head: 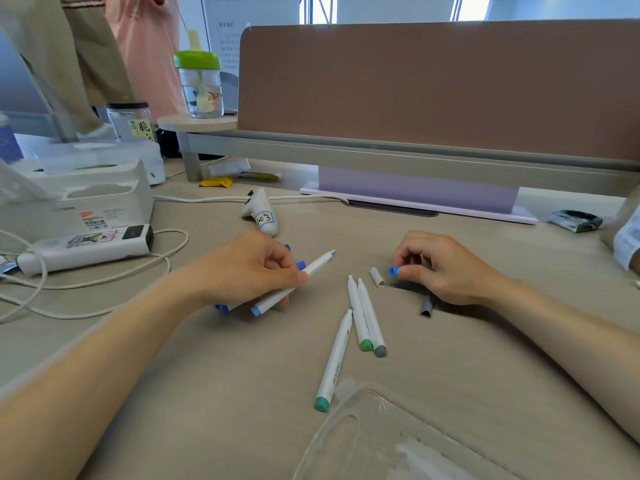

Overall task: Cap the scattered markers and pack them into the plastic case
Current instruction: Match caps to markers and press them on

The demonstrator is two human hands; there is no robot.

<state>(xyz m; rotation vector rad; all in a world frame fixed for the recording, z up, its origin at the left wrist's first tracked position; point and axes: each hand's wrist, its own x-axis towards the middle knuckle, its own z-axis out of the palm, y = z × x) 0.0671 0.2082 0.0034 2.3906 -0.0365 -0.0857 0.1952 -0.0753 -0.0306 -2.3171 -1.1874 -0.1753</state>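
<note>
My left hand (256, 271) grips an uncapped white marker with a light-blue tip and end (313, 268), along with other blue-ended markers bunched under the palm. My right hand (446, 268) pinches a blue cap (393, 271) between thumb and fingers just above the desk. A white cap (376, 277) lies beside it, and a grey cap (426, 306) lies under the right hand. Three uncapped markers lie between the hands: a green-ended one (358, 317), a grey-ended one (372, 320) and a teal-ended one (334, 362). The clear plastic case (349, 431) sits open at the bottom.
A white controller-shaped object labelled 103 (261, 213) lies behind the left hand. A power bank (86, 247), cables and a white box occupy the left side. A desk divider (433, 88) and shelf run along the back. Another person's sleeve (628, 240) shows at the right edge.
</note>
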